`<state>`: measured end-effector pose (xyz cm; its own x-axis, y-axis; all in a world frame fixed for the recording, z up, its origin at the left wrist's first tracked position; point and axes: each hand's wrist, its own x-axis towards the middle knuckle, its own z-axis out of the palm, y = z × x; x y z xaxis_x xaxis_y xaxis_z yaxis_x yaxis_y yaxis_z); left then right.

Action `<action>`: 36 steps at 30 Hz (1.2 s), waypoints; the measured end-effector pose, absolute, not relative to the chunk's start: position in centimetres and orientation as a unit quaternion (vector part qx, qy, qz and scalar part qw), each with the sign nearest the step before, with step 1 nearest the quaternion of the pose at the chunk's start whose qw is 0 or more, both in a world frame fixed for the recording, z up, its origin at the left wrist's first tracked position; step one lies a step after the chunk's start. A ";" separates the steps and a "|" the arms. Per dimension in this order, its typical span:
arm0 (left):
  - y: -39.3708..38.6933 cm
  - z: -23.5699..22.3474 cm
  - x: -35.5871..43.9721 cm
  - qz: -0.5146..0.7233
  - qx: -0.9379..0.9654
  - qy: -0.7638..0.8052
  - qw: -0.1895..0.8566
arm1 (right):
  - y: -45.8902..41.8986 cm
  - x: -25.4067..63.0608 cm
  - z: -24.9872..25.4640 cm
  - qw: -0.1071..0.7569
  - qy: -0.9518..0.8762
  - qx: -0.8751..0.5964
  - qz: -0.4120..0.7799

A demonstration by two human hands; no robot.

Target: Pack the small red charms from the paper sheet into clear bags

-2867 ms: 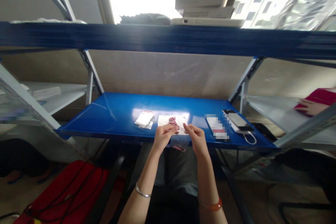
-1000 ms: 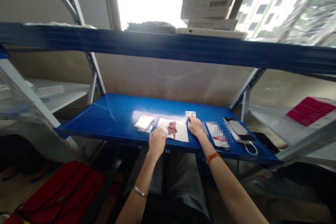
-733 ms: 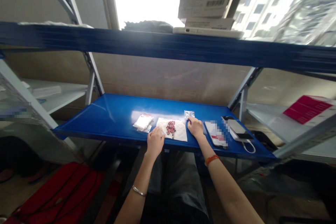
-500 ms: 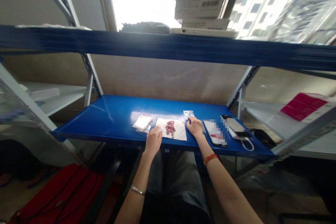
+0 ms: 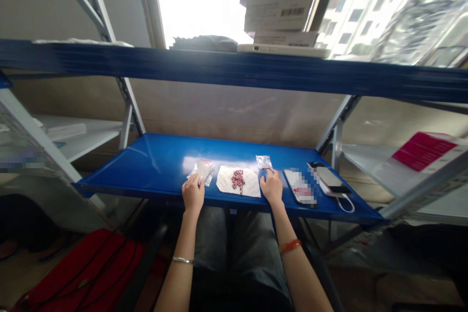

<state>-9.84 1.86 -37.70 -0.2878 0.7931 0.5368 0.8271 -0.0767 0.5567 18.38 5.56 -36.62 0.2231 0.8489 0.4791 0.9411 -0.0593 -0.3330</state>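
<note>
A loose pile of small dark-red and pink beads (image 5: 237, 180) lies on a white cloth or tissue (image 5: 252, 185) near the table's front edge. Left of it is a stack of clear plastic bags (image 5: 207, 169). My left hand (image 5: 193, 195) rests over the near left corner of that stack, its thumb and fingers apart. To the right of the cloth, my right hand (image 5: 272, 187) lies on the table with fingers loosely bent and thumb apart. Its fingertips are at the lower edge of a small clear bag (image 5: 263, 161); a small dark reddish bit shows there.
Right of my hands lie a phone (image 5: 298, 187) and a second device (image 5: 331, 178) with a white cable. A blue shelf beam (image 5: 226, 66) crosses above the blue table (image 5: 157, 161), carrying stacked white boxes (image 5: 278, 9). Metal posts flank the table, with a pink box (image 5: 424, 148) at right.
My left hand has moved left from the cloth's edge onto the plastic bags. My right hand has stayed beside the small bag, its fingers slightly further forward.
</note>
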 end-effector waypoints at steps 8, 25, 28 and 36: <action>2.5 -37.8 -10.0 -0.533 -0.539 -0.651 -0.024 | 3.6 17.3 -37.6 0.453 -0.511 -0.731 -0.006; -2.1 -29.4 -5.2 -0.596 -0.548 -0.429 -0.401 | -3.4 12.0 -29.8 0.580 -0.548 -0.431 0.421; -2.7 -28.9 -4.8 -0.586 -0.545 -0.428 -0.421 | -4.3 12.3 -29.3 0.550 -0.554 -0.428 0.454; -2.5 -29.3 -4.7 -0.584 -0.557 -0.446 -0.387 | -5.2 12.9 -28.6 0.484 -0.572 -0.415 0.516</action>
